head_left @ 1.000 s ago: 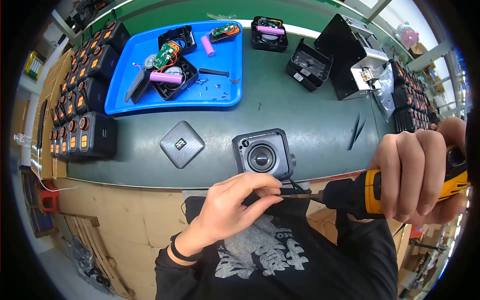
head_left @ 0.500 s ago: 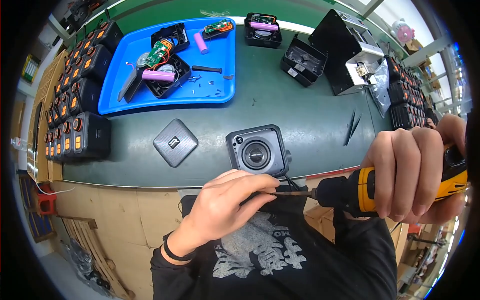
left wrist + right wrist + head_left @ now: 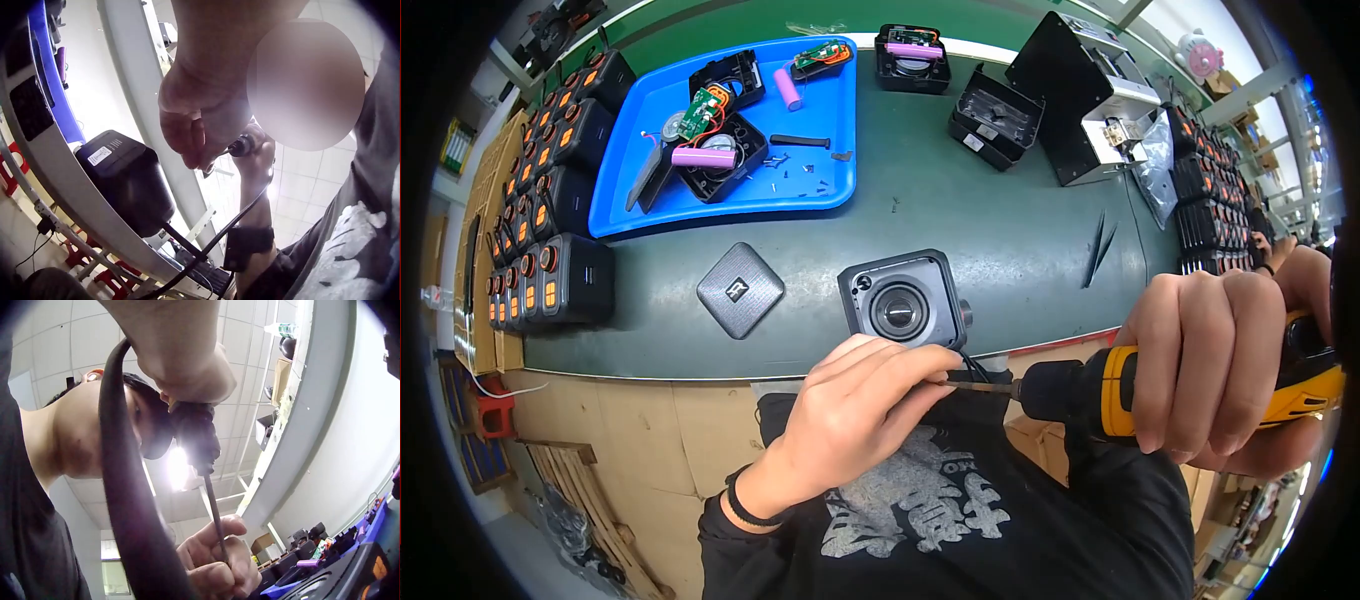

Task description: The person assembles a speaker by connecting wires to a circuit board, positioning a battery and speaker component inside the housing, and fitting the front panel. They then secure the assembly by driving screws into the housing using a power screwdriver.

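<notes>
My right hand [image 3: 1215, 365] grips a yellow and black power driver [image 3: 1120, 392], whose long thin bit [image 3: 985, 387] points left. At the tip of that bit, my left hand [image 3: 865, 410] pinches with thumb and fingers; whatever lies between the fingertips is hidden. In the right wrist view the bit [image 3: 214, 512] reaches the left fingertips. Just beyond the left hand, a black speaker housing [image 3: 945, 290] stands at the table's near edge with its round cone [image 3: 898, 312] facing up. A square grey cover [image 3: 741, 290] with a logo lies to its left.
A blue tray [image 3: 820, 190] holds opened housings, pink cells and small screws. Finished-looking black units [image 3: 580, 280] stand stacked at the left. Tweezers [image 3: 1098, 250], empty black shells [image 3: 997, 115] and a black-and-silver fixture [image 3: 1060, 110] are at the right. Another person's hand [image 3: 1280, 252] shows at far right.
The head view has shifted, so the table items appear further left. Both hands keep the same hold, with the bit still at the left fingertips.
</notes>
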`<state>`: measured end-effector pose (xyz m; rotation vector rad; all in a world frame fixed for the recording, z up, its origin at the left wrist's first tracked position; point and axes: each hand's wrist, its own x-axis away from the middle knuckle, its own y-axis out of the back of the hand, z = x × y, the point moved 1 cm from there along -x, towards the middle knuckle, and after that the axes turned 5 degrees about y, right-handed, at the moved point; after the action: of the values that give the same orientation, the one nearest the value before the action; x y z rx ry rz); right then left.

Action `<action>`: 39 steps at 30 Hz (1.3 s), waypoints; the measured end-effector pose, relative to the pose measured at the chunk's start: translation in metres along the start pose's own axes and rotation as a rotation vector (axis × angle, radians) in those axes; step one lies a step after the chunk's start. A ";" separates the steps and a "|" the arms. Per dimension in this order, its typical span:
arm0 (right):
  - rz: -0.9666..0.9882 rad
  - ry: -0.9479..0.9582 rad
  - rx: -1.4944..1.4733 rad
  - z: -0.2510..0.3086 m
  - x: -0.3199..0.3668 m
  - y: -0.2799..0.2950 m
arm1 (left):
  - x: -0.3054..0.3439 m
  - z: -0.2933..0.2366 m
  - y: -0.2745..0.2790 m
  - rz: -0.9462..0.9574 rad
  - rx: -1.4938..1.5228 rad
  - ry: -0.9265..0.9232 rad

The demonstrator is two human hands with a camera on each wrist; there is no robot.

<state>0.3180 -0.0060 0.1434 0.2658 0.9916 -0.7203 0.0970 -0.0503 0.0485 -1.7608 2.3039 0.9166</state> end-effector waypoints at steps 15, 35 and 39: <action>0.028 -0.028 0.016 0.004 -0.003 0.003 | -0.006 -0.002 -0.004 -0.020 -0.039 -0.020; -0.083 -0.146 -0.013 0.008 0.002 -0.003 | -0.007 -0.004 -0.007 -0.017 -0.120 -0.063; -0.101 -0.178 -0.018 0.011 0.004 -0.001 | -0.007 -0.005 -0.007 -0.026 -0.099 -0.051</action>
<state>0.3255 -0.0141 0.1464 0.1331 0.8458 -0.8123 0.1069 -0.0476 0.0527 -1.7778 2.2356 1.0762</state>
